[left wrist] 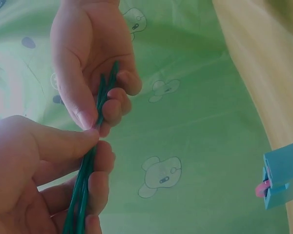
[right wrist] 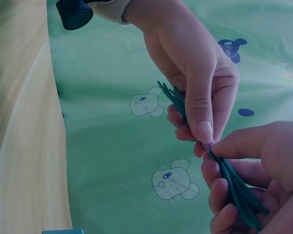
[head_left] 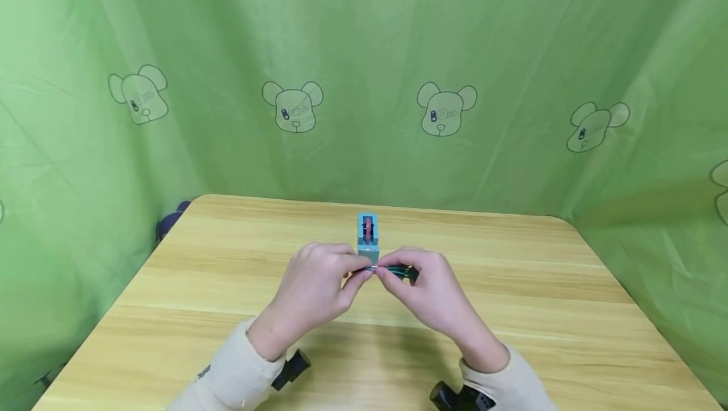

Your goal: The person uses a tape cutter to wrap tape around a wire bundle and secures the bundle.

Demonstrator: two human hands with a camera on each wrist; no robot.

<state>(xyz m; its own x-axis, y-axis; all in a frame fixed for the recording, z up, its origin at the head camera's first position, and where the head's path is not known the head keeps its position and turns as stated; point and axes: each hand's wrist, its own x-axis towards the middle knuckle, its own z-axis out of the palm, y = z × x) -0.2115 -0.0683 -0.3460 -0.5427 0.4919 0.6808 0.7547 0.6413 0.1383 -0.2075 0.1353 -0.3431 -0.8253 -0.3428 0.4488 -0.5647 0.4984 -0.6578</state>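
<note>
A bundle of thin green strands (right wrist: 239, 192) is held between both hands; what kind of strands they are, I cannot tell. My left hand (head_left: 318, 278) pinches it between thumb and fingers, close to the middle. Right beside those fingertips, my right hand (head_left: 426, 284) pinches the same bundle. Loose strand ends fan out along each palm in the wrist views. A small purplish band (right wrist: 208, 146) shows where the fingertips meet, mostly covered by them. Just beyond the hands stands a light blue tape dispenser (head_left: 368, 250) with a pink wheel.
The wood-grain table (head_left: 227, 259) spreads around the hands. Green curtains (head_left: 364, 31) printed with bear heads hang behind it and at both sides. A dark purple object (head_left: 167, 224) shows past the table's far left edge.
</note>
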